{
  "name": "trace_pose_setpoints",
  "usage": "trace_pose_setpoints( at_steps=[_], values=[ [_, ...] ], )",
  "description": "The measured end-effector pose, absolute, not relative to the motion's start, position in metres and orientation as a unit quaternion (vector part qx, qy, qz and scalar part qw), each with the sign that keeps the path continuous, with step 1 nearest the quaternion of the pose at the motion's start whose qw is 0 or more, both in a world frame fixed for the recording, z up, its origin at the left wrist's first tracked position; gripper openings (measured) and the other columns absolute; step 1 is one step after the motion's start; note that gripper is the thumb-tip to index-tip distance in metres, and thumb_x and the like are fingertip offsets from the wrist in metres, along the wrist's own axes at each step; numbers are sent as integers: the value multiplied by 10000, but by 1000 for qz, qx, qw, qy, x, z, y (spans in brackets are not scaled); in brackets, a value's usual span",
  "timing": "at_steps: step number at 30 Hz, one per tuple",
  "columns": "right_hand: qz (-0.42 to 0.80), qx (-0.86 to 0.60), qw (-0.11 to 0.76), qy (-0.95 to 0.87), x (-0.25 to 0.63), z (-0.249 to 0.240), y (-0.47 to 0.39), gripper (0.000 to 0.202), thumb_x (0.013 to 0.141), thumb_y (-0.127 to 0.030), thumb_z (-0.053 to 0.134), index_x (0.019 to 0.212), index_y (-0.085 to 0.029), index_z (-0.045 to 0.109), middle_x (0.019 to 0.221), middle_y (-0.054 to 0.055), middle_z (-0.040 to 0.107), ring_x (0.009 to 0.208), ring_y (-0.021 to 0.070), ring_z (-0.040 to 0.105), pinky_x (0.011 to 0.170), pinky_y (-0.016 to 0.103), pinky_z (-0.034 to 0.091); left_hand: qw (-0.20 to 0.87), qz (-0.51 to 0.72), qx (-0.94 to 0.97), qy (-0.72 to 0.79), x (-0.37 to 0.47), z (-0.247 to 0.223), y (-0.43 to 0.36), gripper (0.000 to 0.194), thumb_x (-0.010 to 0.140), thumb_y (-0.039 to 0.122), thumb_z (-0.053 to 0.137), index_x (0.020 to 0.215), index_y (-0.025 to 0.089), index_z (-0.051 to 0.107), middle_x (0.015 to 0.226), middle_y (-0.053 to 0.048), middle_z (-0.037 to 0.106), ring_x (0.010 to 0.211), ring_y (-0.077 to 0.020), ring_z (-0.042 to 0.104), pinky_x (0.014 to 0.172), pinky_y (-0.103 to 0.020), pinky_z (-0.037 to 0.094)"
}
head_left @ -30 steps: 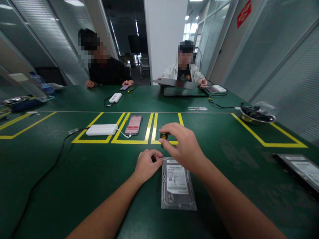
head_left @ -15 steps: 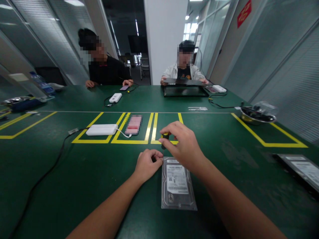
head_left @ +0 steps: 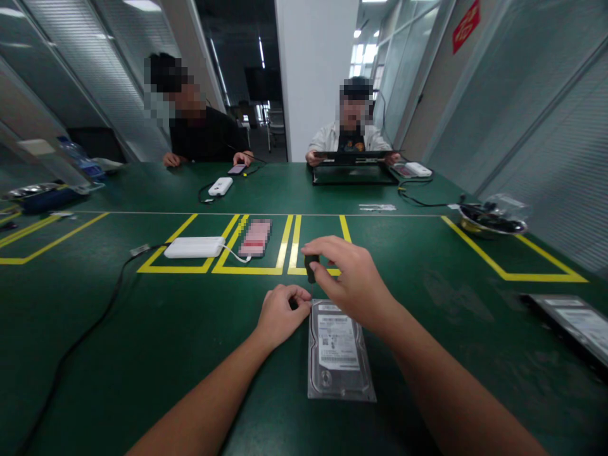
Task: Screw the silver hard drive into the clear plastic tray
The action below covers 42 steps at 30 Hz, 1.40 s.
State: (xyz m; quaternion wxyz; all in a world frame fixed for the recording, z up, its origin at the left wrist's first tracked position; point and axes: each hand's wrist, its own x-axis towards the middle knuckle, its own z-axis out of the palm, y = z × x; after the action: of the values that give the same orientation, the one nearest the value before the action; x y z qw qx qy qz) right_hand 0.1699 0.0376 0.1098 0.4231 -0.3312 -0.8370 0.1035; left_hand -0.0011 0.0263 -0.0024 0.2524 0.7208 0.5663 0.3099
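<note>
A silver hard drive [head_left: 339, 380] with a white label lies flat on the green table in front of me. My right hand [head_left: 354, 272] grips a short dark screwdriver [head_left: 311, 268] by its handle, upright over the drive's far left corner. The thin shaft points down at that corner. My left hand [head_left: 284, 316] rests on the table beside the same corner, thumb and fingertips pinched together close to the screwdriver's tip. Whatever lies between those fingertips is too small to tell.
A second hard drive [head_left: 577, 323] lies at the right edge. A white power bank [head_left: 194, 247] and a phone [head_left: 255, 238] sit beyond my left hand, with a black cable [head_left: 90, 335] running toward me. A bowl of parts [head_left: 494, 223] stands at right. Two people sit opposite.
The screwdriver's handle has turned and tilted slightly in my right hand, which has lowered a little. My left hand and the hard drive stay put. The person opposite has tilted a dark panel.
</note>
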Motion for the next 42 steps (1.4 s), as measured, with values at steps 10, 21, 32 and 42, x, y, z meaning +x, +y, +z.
trace_pose_setpoints(
  at_steps=[10, 21, 32, 42],
  values=[
    [84, -323, 414, -847, 171, 109, 38, 308, 879, -65, 473, 1101, -155, 667, 1175, 66, 677, 1113, 179, 613, 982, 373, 488, 252, 312, 718, 568, -1, -2, 27, 68, 768, 188, 632, 791, 198, 696, 718, 22, 683, 723, -167, 591, 714, -277, 412],
    [71, -332, 439, -832, 170, 109, 37, 190, 878, -95, 567, 1032, -123, 676, 1055, 81, 675, 999, 174, 617, 903, 316, 485, 253, 314, 717, 568, -1, -2, 26, 67, 760, 177, 636, 784, 199, 695, 703, 26, 678, 720, -168, 586, 712, -280, 402],
    [77, -334, 437, -831, 169, 111, 36, 200, 867, -90, 578, 1042, -120, 670, 1037, 72, 683, 971, 164, 625, 884, 289, 477, 253, 313, 720, 566, -1, -1, 27, 63, 755, 171, 633, 766, 194, 690, 676, 30, 662, 711, -167, 576, 700, -275, 382],
    [87, -339, 438, -828, 171, 111, 36, 173, 855, -83, 584, 1004, -134, 655, 1013, 62, 671, 954, 161, 617, 844, 281, 472, 260, 314, 718, 565, 0, -1, 27, 63, 760, 182, 626, 765, 193, 688, 681, 32, 672, 685, -159, 589, 712, -280, 396]
  ],
)
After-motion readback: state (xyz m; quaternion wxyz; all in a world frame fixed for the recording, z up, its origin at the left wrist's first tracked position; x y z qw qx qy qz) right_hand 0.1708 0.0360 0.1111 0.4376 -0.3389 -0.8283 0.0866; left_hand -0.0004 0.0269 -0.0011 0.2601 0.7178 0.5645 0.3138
